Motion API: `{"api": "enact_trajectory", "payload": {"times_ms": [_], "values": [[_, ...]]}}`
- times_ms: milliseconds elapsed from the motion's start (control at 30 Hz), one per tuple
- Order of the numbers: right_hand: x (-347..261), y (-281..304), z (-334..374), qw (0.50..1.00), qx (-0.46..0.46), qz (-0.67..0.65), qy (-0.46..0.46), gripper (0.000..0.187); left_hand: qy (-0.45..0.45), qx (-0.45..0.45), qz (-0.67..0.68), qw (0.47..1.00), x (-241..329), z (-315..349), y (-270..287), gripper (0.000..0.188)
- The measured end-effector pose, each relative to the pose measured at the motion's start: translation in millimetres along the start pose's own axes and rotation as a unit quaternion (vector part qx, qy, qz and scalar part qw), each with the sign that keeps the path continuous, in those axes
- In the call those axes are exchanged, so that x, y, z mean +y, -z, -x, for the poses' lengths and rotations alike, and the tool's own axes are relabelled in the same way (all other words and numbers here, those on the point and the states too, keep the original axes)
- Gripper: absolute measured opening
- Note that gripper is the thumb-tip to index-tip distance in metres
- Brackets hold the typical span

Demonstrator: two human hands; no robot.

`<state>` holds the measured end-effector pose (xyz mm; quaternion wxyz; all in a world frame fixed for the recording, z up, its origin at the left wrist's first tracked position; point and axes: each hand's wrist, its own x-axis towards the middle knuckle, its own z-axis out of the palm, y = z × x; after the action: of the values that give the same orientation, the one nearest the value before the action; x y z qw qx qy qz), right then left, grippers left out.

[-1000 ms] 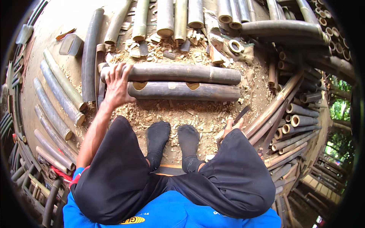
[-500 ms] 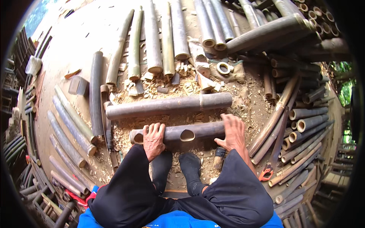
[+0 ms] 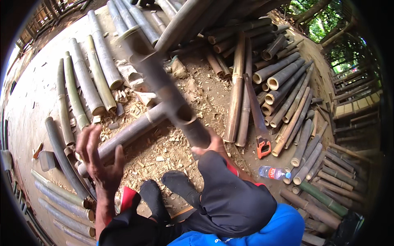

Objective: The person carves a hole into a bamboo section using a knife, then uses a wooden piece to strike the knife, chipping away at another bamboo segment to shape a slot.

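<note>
A dark bamboo tube (image 3: 165, 88) with openings cut in its side is raised and tilted away from me, somewhat blurred. My right hand (image 3: 214, 143) grips its near end, beside my right knee. Nothing is in my left hand (image 3: 99, 153); its fingers are spread, apart from the tube. Below that hand, a second bamboo length (image 3: 133, 131) lies on the chip-strewn ground, partly hidden by the hand and crossed by the raised tube.
A handsaw (image 3: 262, 145) with an orange handle and a plastic bottle (image 3: 274, 172) lie to the right. Behind them is a large bamboo stack (image 3: 283, 78). More bamboo poles (image 3: 86, 76) lie at the far left. Wood chips (image 3: 160, 149) cover the ground before my feet.
The holed tube has gone from lying crosswise before my feet to raised and pointing away. My left hand has let go of it and moved left. The view has swung right.
</note>
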<state>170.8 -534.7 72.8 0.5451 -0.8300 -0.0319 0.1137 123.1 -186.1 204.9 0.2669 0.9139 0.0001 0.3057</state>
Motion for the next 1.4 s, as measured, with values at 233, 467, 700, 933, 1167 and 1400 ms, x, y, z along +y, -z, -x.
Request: {"api": "enact_trajectory", "payload": {"times_ms": [233,467,700,933,1167,1400], "values": [[32,139,-99,0.939,0.284,0.191,-0.028,0.099,0.328,-0.222,0.270,0.878,-47,125,-51,0.058],[29,77,-150,0.953,0.285,-0.101,-0.029,0.065,0.638,-0.093,0.443,0.623,-77,167,-82,0.042],[89,12,-236,0.948,0.268,0.160,-0.072,0.114,0.652,-0.015,0.526,0.546,-80,172,-121,0.047],[-14,-57,-198,0.870,-0.129,0.429,0.206,0.091,0.668,0.159,0.587,0.429,-141,155,-108,0.097],[6,-54,-161,0.817,-0.020,0.464,0.342,0.071,0.619,0.184,0.673,0.361,-134,134,-110,0.087],[-31,-77,-98,0.865,-0.002,0.317,0.389,0.054,0.466,0.230,0.582,0.625,-143,102,-24,0.062]]}}
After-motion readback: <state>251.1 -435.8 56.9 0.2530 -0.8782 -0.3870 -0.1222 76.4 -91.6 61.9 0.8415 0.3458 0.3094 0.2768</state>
